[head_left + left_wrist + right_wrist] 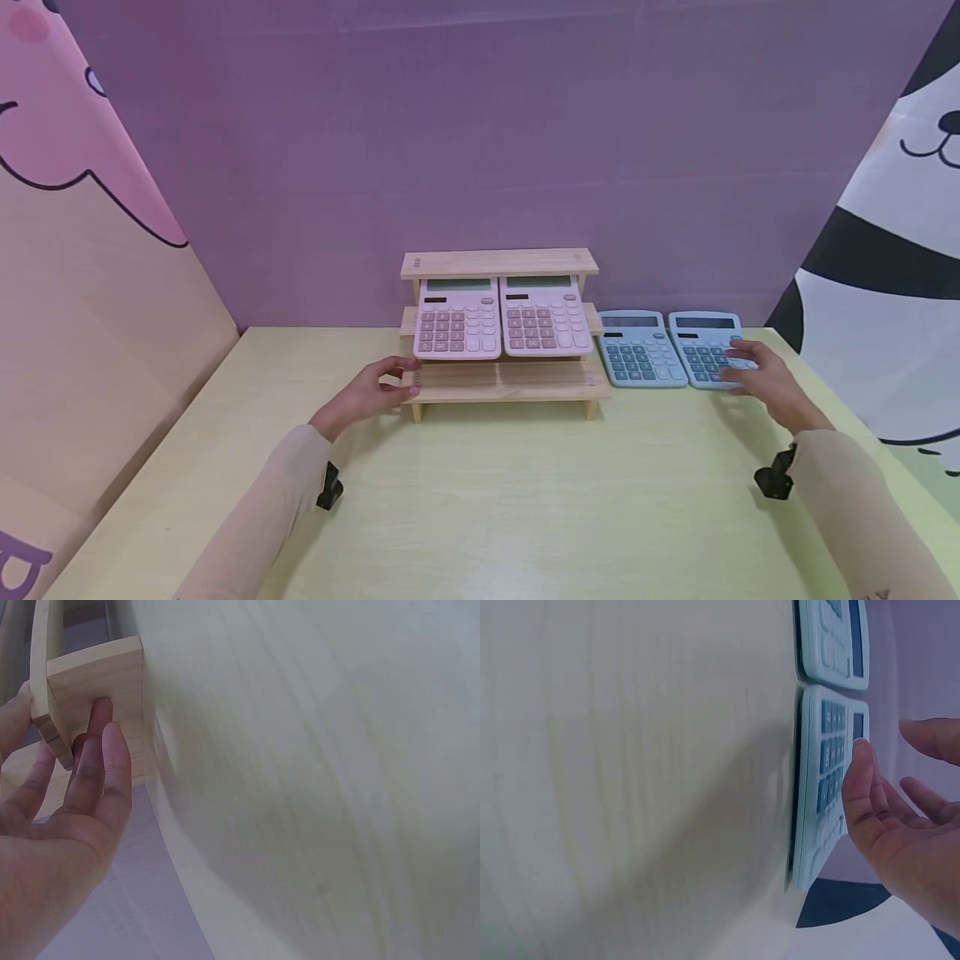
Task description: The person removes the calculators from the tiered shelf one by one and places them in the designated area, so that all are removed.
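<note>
A small tiered wooden rack (510, 383) stands on the table against the purple backdrop. Its lowest board has my left hand (371, 388) at the left end, thumb on top and fingers curled under the edge. The left wrist view shows those fingers (88, 769) beside the rack's leg (101, 675). Two pink calculators (458, 323) (546, 321) lean side by side on the rack. To its right, two blue calculators (643, 354) (703, 357) lie on the table. Over the right-hand one hovers my right hand (768, 383), its fingers spread and relaxed, holding nothing.
The pale wooden table (525, 500) stretches in front of the rack. Purple cloth (487, 150) hangs behind it. A pink cartoon panel (90, 142) stands on the left and a black-and-white one (900, 333) on the right, close to the table's right edge.
</note>
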Available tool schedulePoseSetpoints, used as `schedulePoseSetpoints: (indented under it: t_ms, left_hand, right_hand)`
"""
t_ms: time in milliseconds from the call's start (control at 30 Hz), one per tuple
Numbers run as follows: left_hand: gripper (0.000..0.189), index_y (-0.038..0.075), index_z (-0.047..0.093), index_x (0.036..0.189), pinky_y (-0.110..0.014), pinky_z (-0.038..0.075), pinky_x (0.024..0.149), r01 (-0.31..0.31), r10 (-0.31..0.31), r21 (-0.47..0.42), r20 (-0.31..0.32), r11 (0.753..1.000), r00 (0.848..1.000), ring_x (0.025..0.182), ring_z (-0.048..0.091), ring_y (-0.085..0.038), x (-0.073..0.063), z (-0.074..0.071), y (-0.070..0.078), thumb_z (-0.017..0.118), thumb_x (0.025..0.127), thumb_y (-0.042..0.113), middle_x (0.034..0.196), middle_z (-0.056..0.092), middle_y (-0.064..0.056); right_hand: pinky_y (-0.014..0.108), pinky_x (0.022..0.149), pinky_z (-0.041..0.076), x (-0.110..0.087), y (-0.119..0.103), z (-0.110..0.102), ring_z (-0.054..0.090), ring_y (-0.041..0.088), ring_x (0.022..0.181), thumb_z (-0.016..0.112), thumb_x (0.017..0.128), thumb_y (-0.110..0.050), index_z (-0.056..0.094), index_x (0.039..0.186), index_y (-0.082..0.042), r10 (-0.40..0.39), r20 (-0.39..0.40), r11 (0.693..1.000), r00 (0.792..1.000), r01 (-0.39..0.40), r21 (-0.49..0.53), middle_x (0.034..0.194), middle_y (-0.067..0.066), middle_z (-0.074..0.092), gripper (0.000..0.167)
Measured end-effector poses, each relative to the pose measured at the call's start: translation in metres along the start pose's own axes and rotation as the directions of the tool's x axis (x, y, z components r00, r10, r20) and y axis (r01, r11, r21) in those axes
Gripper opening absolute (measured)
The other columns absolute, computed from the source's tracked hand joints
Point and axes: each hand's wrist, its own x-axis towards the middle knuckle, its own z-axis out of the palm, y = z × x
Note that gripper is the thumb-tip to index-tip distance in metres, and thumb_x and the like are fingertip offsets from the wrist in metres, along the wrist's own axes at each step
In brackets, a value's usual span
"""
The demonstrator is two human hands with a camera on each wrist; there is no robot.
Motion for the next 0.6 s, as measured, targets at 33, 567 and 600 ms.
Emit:
schedulePoseSetpoints:
  t_ms: [33,567,600]
  left_hand:
    - [0.049,0.009,0.045,0.13,-0.034,0.054,0.079,-0.002,0.002,0.003,0.0,1.0,1.0,0.092,0.059,-0.022,0.0,0.0,0.0,0.064,0.086,0.019,0.124,0.042,-0.018]
    - [0.05,0.011,0.046,0.13,-0.031,0.054,0.077,0.012,-0.012,0.02,-0.009,1.0,1.0,0.093,0.058,-0.023,0.0,0.0,0.001,0.065,0.086,0.02,0.124,0.043,-0.015]
    - [0.049,0.01,0.045,0.13,-0.031,0.054,0.077,0.008,-0.008,0.021,-0.009,1.0,1.0,0.093,0.058,-0.023,-0.001,0.0,0.001,0.064,0.086,0.02,0.124,0.043,-0.015]
  right_hand:
    - [0.022,0.069,0.053,0.0,-0.001,0.001,0.045,-0.012,0.077,0.054,0.091,-0.013,0.011,0.138,0.015,0.0,0.006,1.0,1.0,0.0,-0.004,0.135,0.038,0.023,0.069]
    - [0.024,0.071,0.053,-0.005,-0.02,0.028,0.045,-0.012,0.08,0.052,0.092,-0.017,0.019,0.138,0.009,-0.018,0.087,1.0,0.996,0.02,-0.017,0.135,0.034,0.03,0.062]
    - [0.024,0.071,0.053,-0.005,-0.022,0.03,0.045,-0.012,0.08,0.053,0.092,-0.017,0.02,0.138,0.008,-0.019,0.088,1.0,0.996,0.021,-0.018,0.135,0.033,0.03,0.061]
